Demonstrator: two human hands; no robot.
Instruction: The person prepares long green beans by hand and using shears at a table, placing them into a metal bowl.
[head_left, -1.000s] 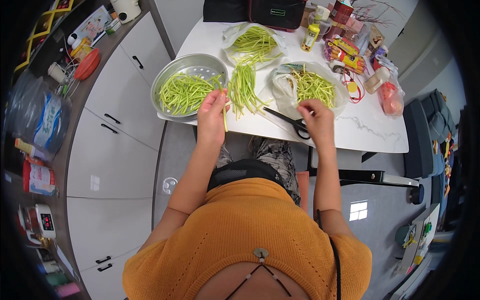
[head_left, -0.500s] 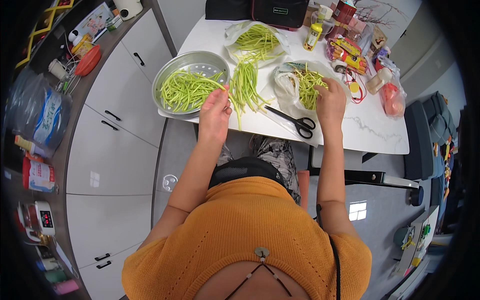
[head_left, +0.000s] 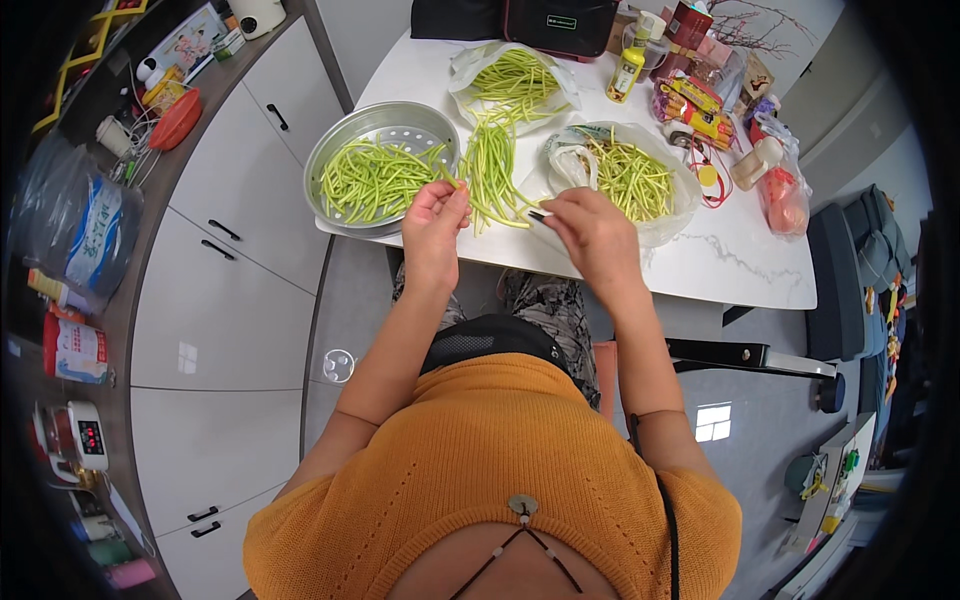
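My left hand point(head_left: 434, 222) is closed in a pinch on a green garlic scape point(head_left: 449, 181) at the near right rim of a round metal pan. Inside the pan point(head_left: 316, 150), with holes in its bottom, lie many garlic scapes point(head_left: 365, 182). My right hand point(head_left: 592, 232) is closed, fingertips together, at the near end of a loose bunch of scapes point(head_left: 490, 170). It covers most of the black scissors point(head_left: 536, 216); only their tip shows. What its fingertips hold is hidden. Beside it sits an open plastic bag point(head_left: 672, 222) of short yellowish-green pieces point(head_left: 632, 182).
Behind the bunch another plastic bag point(head_left: 466, 66) spills scapes onto the white table point(head_left: 745, 255). A yellow bottle point(head_left: 625, 75), food packets point(head_left: 695, 110) and a bag of red items point(head_left: 785, 190) crowd the back right. Black bags point(head_left: 555, 25) stand at the far edge.
My right hand has left the bag of pieces and moved left, over the scissors. My left hand stays by the pan, with only a small shift.
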